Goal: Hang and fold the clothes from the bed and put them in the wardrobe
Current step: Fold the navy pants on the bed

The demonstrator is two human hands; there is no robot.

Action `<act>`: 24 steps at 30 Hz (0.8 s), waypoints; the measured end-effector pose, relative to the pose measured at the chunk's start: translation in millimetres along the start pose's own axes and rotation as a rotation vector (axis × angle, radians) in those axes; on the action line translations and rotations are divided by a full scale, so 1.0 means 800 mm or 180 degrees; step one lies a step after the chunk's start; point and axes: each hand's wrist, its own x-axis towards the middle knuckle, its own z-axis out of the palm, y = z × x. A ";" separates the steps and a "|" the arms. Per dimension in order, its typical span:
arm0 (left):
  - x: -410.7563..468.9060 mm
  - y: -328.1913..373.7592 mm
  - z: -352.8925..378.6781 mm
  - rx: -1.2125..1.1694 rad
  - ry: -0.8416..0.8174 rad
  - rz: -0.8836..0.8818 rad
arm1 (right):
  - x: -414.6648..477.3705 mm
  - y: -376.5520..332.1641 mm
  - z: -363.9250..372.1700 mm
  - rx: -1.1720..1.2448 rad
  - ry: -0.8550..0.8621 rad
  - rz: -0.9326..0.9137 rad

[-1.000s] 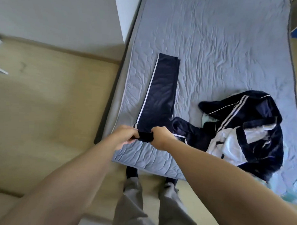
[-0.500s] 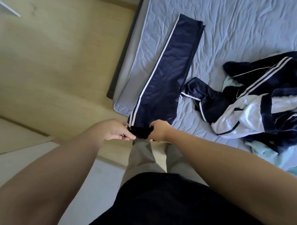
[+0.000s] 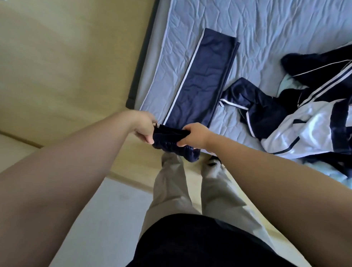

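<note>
Navy track trousers (image 3: pixel 203 80) with a white side stripe lie flat and lengthwise on the grey-blue bed (image 3: pixel 264 22), near its left edge. Their waistband end is bunched over the bed's near edge. My left hand (image 3: pixel 144 126) grips the left side of that waistband. My right hand (image 3: pixel 193 135) grips its right side, fingers curled under the gathered cloth. A crumpled navy and white track jacket (image 3: pixel 311 118) lies in a heap on the bed to the right of the trousers.
Pale wooden floor (image 3: pixel 64 59) runs along the left of the bed, with a dark bed frame corner (image 3: pixel 131 100) close to my left hand. My own legs in grey trousers (image 3: pixel 175 185) stand at the bed's near edge. Light blue fabric (image 3: pixel 288 83) peeks from under the jacket.
I have drawn the waistband toward me over the bed's near edge, and it now hangs bunched between my hands. The view has tilted down toward my body.
</note>
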 end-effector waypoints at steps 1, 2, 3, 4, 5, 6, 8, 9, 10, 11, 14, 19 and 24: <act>0.015 0.013 -0.012 0.0003 0.0154 0.0109 | 0.014 0.002 -0.017 0.0066 0.0205 -0.0003; 0.030 0.025 -0.023 0.0067 0.0274 0.0223 | 0.028 0.005 -0.033 0.0167 0.0431 0.0017; 0.046 0.038 -0.033 0.0118 0.0368 0.0328 | 0.042 0.007 -0.049 0.0307 0.0631 0.0042; 0.055 0.044 -0.036 0.0128 0.0486 0.0419 | 0.049 0.012 -0.058 0.0446 0.0800 0.0073; 0.079 0.063 -0.053 0.0110 0.0621 0.0546 | 0.071 0.016 -0.080 0.0616 0.1011 0.0123; 0.096 0.074 -0.063 -0.0004 0.0739 0.0657 | 0.086 0.023 -0.094 0.0761 0.1172 0.0161; 0.131 0.104 -0.085 -0.0290 0.0963 0.0881 | 0.115 0.031 -0.127 0.1037 0.1445 0.0170; 0.155 0.123 -0.099 -0.0401 0.1066 0.0994 | 0.137 0.037 -0.147 0.1181 0.1584 0.0164; 0.180 0.141 -0.113 -0.0506 0.1145 0.1094 | 0.161 0.044 -0.166 0.1313 0.1719 0.0144; 0.203 0.161 -0.125 -0.0566 0.1193 0.1181 | 0.184 0.052 -0.185 0.1421 0.1863 0.0125; 0.278 0.221 -0.156 -0.0616 0.1452 0.1531 | 0.256 0.071 -0.245 0.1606 0.2213 -0.0031; 0.396 0.304 -0.202 -0.0581 0.2156 0.2171 | 0.364 0.093 -0.344 0.1844 0.2639 -0.0301; 0.469 0.358 -0.235 0.0067 0.3102 0.2104 | 0.430 0.099 -0.393 0.1411 0.2986 -0.0276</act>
